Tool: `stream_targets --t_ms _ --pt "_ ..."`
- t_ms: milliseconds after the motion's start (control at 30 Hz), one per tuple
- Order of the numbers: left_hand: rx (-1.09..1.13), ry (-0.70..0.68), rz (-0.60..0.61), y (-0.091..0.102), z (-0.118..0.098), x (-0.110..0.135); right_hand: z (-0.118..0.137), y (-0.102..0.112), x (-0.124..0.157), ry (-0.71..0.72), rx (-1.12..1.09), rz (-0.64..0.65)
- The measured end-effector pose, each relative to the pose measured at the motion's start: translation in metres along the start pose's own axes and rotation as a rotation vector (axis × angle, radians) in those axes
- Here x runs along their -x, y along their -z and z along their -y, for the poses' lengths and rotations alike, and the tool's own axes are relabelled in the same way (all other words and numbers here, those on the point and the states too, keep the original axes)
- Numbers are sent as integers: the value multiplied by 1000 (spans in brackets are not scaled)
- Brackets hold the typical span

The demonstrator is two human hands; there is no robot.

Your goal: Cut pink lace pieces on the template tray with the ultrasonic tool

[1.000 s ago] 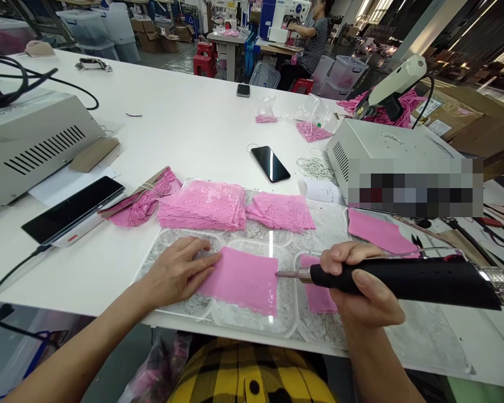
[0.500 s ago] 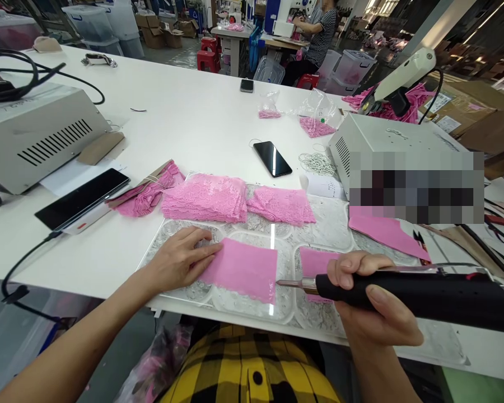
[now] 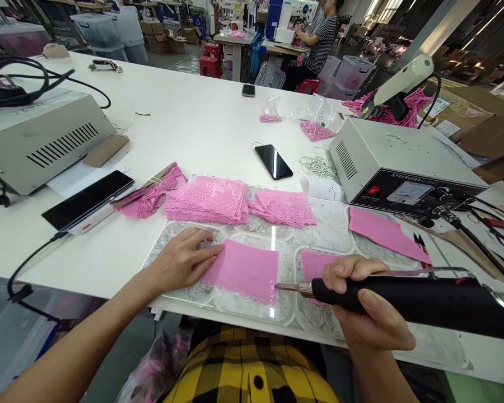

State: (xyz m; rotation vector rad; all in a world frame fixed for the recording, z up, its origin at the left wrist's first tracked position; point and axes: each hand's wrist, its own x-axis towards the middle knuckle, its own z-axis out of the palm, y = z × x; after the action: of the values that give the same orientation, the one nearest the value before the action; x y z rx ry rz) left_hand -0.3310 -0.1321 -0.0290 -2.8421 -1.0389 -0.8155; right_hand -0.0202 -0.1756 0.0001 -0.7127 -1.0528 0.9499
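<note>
My left hand (image 3: 187, 260) lies flat on the table, its fingertips resting on the left edge of a pink fabric piece (image 3: 246, 268). Wrapped in my right hand (image 3: 372, 302) is a black handheld tool (image 3: 403, 299) with a pointed metal tip. That tip meets the right edge of the fabric piece, near small shiny specks. Partly hidden behind my right hand is another pink fabric piece (image 3: 317, 263). Beyond my hands sit a thick stack of pink lace pieces (image 3: 208, 201) and a smaller lace pile (image 3: 282, 208).
A grey control box (image 3: 407, 162) with a dial stands at right; another grey box (image 3: 46, 145) is at left. Phones (image 3: 273, 162), a dark tablet-like device (image 3: 88, 198) and rubber-band-like loops (image 3: 318, 167) lie about. Cables (image 3: 479, 240) run at right. A person (image 3: 319, 42) sits by a sewing machine.
The tool's tip has shifted slightly left, onto the fabric's right edge. My left hand stays in place on the fabric. The whole view has moved a little.
</note>
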Motion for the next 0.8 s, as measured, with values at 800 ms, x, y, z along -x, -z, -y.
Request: stream_targets --t_ms 800 --pt "107 -79 105 -34 -109 -72 14 56 -62 55 9 -118"
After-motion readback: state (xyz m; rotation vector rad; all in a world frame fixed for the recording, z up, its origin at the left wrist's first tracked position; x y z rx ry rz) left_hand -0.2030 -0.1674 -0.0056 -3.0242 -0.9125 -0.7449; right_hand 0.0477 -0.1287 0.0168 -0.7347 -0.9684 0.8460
